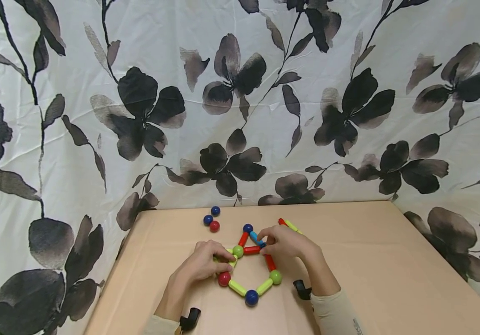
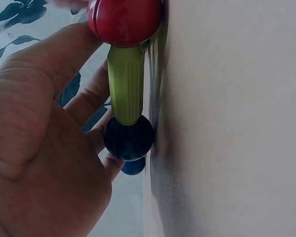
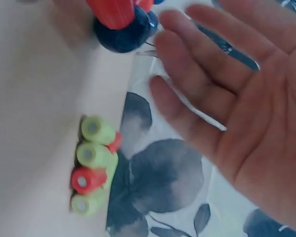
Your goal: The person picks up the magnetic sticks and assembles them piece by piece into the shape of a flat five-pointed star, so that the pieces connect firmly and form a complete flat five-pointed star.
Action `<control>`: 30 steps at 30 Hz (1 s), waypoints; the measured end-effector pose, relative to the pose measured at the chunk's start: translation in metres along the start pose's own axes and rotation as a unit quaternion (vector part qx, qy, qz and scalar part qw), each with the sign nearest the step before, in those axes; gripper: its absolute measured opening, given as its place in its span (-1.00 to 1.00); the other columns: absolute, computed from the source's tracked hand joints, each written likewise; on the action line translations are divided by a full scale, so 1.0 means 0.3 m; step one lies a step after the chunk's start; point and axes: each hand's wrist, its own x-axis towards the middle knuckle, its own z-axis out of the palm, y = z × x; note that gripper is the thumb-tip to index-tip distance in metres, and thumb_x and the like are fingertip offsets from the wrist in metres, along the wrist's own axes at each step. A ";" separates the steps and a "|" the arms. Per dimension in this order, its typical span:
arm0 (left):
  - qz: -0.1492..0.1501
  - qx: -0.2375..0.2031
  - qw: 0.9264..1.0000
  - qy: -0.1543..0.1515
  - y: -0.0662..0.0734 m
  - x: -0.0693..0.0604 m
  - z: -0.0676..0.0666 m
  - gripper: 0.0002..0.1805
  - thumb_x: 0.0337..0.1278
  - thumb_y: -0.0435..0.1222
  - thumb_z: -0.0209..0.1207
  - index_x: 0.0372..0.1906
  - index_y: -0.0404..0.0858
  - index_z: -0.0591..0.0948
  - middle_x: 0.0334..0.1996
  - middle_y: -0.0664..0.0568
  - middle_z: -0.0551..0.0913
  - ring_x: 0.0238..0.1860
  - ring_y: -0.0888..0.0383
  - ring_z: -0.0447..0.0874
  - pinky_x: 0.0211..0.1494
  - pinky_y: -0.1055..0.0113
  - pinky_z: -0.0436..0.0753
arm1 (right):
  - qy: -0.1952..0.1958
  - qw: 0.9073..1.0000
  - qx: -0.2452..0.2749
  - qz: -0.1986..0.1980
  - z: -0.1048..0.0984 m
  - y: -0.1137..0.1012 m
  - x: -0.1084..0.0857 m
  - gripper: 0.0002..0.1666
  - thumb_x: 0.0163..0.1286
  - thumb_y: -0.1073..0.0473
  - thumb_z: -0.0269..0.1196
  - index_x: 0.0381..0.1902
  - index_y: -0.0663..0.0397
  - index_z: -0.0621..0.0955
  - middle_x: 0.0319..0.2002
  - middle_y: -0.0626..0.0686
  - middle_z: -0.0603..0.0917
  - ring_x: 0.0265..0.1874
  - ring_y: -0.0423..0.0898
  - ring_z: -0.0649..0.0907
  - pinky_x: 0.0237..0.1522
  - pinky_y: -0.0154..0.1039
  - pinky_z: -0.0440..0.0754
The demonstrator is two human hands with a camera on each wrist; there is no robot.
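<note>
Ball-and-stick figure (image 1: 263, 287) lies mid-tabletop (image 1: 370, 279), a hand on either side

The figure is a ring with a triangle at its far side. The left hand (image 1: 202, 264) is nearly closed, thumb and forefinger pinching a green stick (image 1: 234, 262) between the red ball (image 1: 224, 279) and a green ball (image 1: 237, 251). The right hand (image 1: 288, 242) is partly open, fingers loosely bent at the dark corner ball (image 1: 263, 245) where triangle and ring meet; whether it grips that ball cannot be told. The near blue ball (image 1: 251, 298) joins two green sticks at the ring's closest point, and the far blue ball (image 1: 248, 228) tops the triangle. Left of the triangle, near the far edge, lie three loose balls (image 1: 214, 226), two blue and one red. Beyond the right hand, spare sticks (image 3: 89, 182), red and green, lie side by side. A flowered cloth (image 1: 206, 23) hangs behind.
</note>
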 end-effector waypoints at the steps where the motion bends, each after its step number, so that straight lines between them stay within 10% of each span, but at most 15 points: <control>1: 0.002 0.001 1.000 0.001 -0.002 0.000 0.000 -0.83 0.08 -0.06 0.52 -0.18 0.18 0.86 -0.25 0.47 0.76 0.01 0.26 0.59 0.13 0.08 0.26 | -0.013 1.000 0.003 0.005 0.001 0.000 -0.013 -0.63 0.37 0.14 0.44 0.12 0.00 0.74 -0.41 -0.04 0.68 -0.40 -0.11 0.61 -0.32 -0.21 0.54; 14: -0.011 -0.005 1.000 0.012 0.001 -0.005 0.006 -0.65 0.03 -0.09 0.55 -0.02 0.11 0.81 -0.07 0.23 0.63 0.06 0.06 0.43 0.13 0.05 0.30 | -0.111 0.992 0.000 0.055 0.052 0.024 -0.038 -0.57 0.05 0.12 0.66 -0.07 -0.18 0.83 -0.35 -0.06 0.63 -0.30 -0.13 0.53 -0.36 -0.28 0.40; 20: -0.003 -0.036 0.999 -0.009 0.010 -0.006 0.008 -0.50 0.23 -0.14 0.42 0.28 0.04 0.68 0.13 0.17 0.55 0.19 0.04 0.50 0.34 -0.08 0.46 | -0.104 0.993 -0.011 0.048 0.048 0.027 -0.035 -0.54 0.09 0.17 0.63 -0.01 -0.18 0.82 -0.30 -0.10 0.67 -0.26 -0.12 0.54 -0.27 -0.25 0.51; 30: 0.011 -0.031 0.999 -0.011 0.010 -0.002 0.000 -0.63 0.27 -0.16 0.42 0.14 -0.11 0.76 -0.23 0.10 0.61 -0.20 0.12 0.55 -0.16 0.37 0.51 | -0.032 0.999 0.033 0.008 0.037 0.059 -0.019 -0.40 0.29 0.36 0.44 0.30 -0.02 0.67 -0.02 0.02 0.76 -0.09 -0.05 0.65 0.00 -0.13 0.71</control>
